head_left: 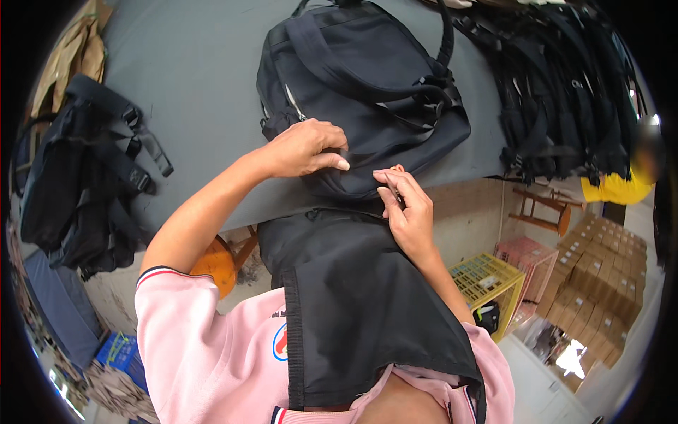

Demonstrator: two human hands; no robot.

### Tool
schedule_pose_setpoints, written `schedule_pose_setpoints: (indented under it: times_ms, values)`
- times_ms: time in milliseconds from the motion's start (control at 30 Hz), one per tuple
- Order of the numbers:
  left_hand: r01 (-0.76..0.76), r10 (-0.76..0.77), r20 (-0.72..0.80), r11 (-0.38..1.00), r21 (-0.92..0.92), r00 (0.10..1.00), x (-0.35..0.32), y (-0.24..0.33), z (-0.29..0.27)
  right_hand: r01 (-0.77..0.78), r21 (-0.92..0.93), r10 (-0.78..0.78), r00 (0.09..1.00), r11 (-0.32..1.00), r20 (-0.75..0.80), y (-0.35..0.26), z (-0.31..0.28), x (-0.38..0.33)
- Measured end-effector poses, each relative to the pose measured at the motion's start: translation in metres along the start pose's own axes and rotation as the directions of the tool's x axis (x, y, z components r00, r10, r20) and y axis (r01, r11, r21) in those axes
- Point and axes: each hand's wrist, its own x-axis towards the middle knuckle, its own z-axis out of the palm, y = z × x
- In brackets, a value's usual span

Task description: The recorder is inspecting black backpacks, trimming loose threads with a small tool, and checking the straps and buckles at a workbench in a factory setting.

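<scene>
A dark navy backpack (346,85) lies on the grey table with its shoulder straps facing up and its bottom towards me. My left hand (311,148) is curled over its lower left part, thumb and fingers closed on the dark fabric beside a pale open zip (294,102). Just right of it, at the backpack's near edge, my right hand (408,208) has its fingers pinched together. A small dark thing seems to sit in that hand, but I cannot make out what it is.
The grey table (191,63) bears black bags (85,169) at the left and a row of several black backpacks (565,92) at the right. Below stand wooden stools (540,212), a yellow crate (491,279), a pink crate (526,258) and stacked cardboard boxes (600,275).
</scene>
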Motion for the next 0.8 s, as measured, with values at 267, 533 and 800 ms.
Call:
schedule_pose_setpoints:
  times_ms: [267, 533, 800]
  values:
    - [0.089, -0.096, -0.264, 0.995, -0.038, 0.960, 0.055, 0.053, 0.018, 0.151, -0.167, -0.206, 0.898, 0.974, -0.390, 0.000, -0.001, -0.011]
    - [0.461, -0.589, -0.035, 0.666, -0.587, 0.807, 0.063, 0.031, 0.088, 0.056, 0.424, 0.177, 0.855, 0.904, -0.488, 0.068, 0.023, -0.021]
    - [0.621, -0.721, 0.095, 0.514, -0.591, 0.686, 0.062, 0.027, 0.093, -0.108, 0.566, 0.326, 0.896, 0.817, -0.300, 0.086, 0.007, -0.018]
